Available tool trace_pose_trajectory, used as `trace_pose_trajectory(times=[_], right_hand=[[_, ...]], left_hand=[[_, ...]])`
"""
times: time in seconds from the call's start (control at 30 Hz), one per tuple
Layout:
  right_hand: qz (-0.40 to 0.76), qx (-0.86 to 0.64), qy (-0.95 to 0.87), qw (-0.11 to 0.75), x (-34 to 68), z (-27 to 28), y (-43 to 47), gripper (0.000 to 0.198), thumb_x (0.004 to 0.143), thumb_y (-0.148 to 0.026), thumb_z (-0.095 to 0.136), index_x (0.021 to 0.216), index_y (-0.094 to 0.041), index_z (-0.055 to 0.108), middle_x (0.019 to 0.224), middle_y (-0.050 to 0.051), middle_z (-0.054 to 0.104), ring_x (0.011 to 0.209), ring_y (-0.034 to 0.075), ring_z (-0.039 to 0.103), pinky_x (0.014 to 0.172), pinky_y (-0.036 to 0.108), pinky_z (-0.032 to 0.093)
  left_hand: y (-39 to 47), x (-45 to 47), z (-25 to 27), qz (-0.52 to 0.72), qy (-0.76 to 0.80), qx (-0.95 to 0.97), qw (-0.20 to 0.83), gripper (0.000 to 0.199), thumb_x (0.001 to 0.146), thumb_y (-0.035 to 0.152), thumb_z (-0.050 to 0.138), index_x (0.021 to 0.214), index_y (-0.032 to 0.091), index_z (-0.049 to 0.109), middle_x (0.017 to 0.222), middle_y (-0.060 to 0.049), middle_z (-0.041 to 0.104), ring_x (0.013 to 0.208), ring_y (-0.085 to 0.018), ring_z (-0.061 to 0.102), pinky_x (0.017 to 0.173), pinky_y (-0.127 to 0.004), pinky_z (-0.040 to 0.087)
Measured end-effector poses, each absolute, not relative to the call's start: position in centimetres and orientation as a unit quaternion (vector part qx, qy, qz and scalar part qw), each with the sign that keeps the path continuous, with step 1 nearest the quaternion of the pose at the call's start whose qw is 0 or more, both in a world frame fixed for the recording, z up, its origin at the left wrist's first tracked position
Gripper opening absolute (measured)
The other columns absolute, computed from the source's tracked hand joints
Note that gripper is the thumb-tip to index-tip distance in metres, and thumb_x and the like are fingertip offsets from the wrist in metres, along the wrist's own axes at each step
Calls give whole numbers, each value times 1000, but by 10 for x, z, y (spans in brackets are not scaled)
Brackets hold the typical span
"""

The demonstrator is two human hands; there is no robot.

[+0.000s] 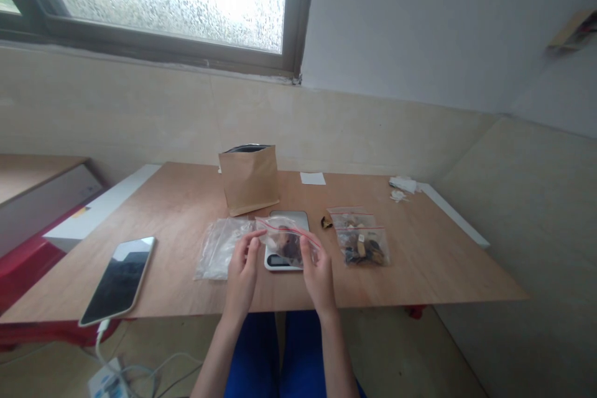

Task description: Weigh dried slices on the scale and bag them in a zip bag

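Note:
A small clear zip bag (288, 244) with a red seal strip and dark brown pieces inside is held up between my hands. My left hand (243, 266) pinches its left top corner, and the right end is gripped between thumb and fingers of my right hand (319, 270). Behind and below the bag lies a white kitchen scale (275, 266) with a dark display, partly covered from view. Left of the scale rests a stack of clear plastic bags (215, 255). On the right, filled zip bags (361, 245) hold dark and tan pieces; a loose brown piece (326, 222) lies beside them.
A brown paper pouch (249, 180) stands open-topped behind the scale. A white paper slip (312, 178) lies near the wall, with crumpled white material (403, 185) at the back right. A phone (119, 280) with a charging cable (100, 339) sits at the table's left front.

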State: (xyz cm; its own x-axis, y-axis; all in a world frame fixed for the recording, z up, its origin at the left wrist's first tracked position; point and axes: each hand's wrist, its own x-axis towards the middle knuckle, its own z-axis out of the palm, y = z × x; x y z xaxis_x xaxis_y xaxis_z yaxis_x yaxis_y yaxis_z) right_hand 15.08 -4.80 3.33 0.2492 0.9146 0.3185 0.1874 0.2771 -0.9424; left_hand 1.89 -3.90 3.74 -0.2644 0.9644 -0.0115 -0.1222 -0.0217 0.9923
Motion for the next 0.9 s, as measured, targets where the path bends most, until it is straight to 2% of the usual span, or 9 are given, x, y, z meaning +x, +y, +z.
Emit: trace_pose_trajectory(times=[0.1,0.17,0.23,0.33,0.43,0.5,0.63,0.77,0.9], right_hand=[[345,-505,-528,589,158,35,-50,38,91,-43,40,97,-17,67,102,10,69,100,21,62,92,36,46],[367,-501,-524,583,160,35,-51,40,90,-45,41,97,-17,68,101,10,69,98,22,63,90,37,48],[374,-502,-515,585,161,34,-51,42,90,-48,40,98,-17,68,102,10,70,98,23,64,89,38,48],[366,-511,-502,594,164,31,-50,47,90,-51,35,101,-17,66,104,10,69,101,22,62,91,37,47],[326,-540,-488,603,166,27,-50,51,91,-53,31,100,-17,66,101,10,69,97,21,63,89,34,47],[301,-559,-478,607,164,24,-50,53,90,-55,30,96,-17,66,96,10,71,89,20,65,83,31,48],[295,-568,-456,618,153,19,-49,57,90,-59,26,85,-17,64,70,8,71,65,19,65,64,28,49],[291,-583,-437,620,146,16,-48,59,88,-62,26,70,-18,61,56,6,66,54,18,63,57,27,49],[306,-580,-437,616,149,14,-47,58,87,-63,27,62,-20,58,50,4,64,52,18,63,56,28,49]], left_hand=[[-33,14,34,611,531,429,401,36,73,41,64,102,22,59,110,-6,58,95,-18,55,78,-27,44],[-29,13,31,605,515,434,425,38,72,42,64,104,21,60,113,-7,58,100,-19,54,86,-29,41],[-27,12,27,585,483,449,472,35,74,44,62,98,19,64,106,-7,62,101,-20,55,89,-28,39],[-26,13,21,572,464,440,513,36,73,49,60,86,16,69,88,-7,66,92,-21,58,84,-26,41],[-28,18,18,591,472,429,494,36,74,51,59,79,16,68,76,-4,63,78,-18,56,73,-24,42],[-31,24,18,615,485,422,457,35,78,51,55,74,18,63,69,-1,57,68,-14,52,65,-22,41],[-38,35,22,643,526,387,399,38,83,54,45,64,20,48,56,4,39,52,-11,37,51,-21,32],[-39,36,25,634,537,385,401,41,83,56,43,61,21,41,55,4,35,51,-11,34,50,-22,32],[-35,29,26,613,526,395,437,42,78,58,50,59,20,46,58,3,40,56,-12,39,54,-23,36]])
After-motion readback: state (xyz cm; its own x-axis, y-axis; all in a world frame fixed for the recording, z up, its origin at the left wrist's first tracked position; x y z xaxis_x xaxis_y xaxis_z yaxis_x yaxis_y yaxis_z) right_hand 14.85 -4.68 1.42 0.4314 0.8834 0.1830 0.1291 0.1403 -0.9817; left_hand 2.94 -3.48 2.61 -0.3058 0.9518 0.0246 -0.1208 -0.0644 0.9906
